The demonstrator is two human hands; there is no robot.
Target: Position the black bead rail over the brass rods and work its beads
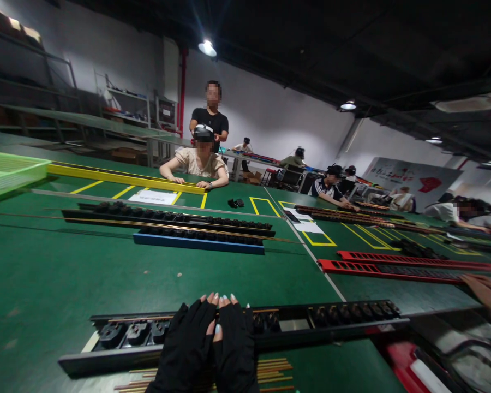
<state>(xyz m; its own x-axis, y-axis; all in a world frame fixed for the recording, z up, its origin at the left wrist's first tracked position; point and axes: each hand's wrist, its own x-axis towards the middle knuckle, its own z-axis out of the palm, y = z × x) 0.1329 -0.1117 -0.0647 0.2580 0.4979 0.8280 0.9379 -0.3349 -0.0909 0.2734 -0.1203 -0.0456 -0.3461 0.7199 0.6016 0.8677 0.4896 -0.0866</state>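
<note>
A long black channel rail lies across the table in front of me. Black socket modules sit inside it at both ends and near its middle, and a thin copper-coloured strip runs along its far side. My left hand and my right hand, both in black fingerless gloves, rest side by side across the middle of the rail. Their fingers lie stretched out towards its far edge, thumbs close together. What is under the palms is hidden. Several loose brass strips lie on the table, partly beneath my wrists.
Farther back lie more filled black rails, a blue rail and long thin rods. Red slotted rails are at right, near another person's hands. A green basket stands left. Across the table, a person handles a yellow rail.
</note>
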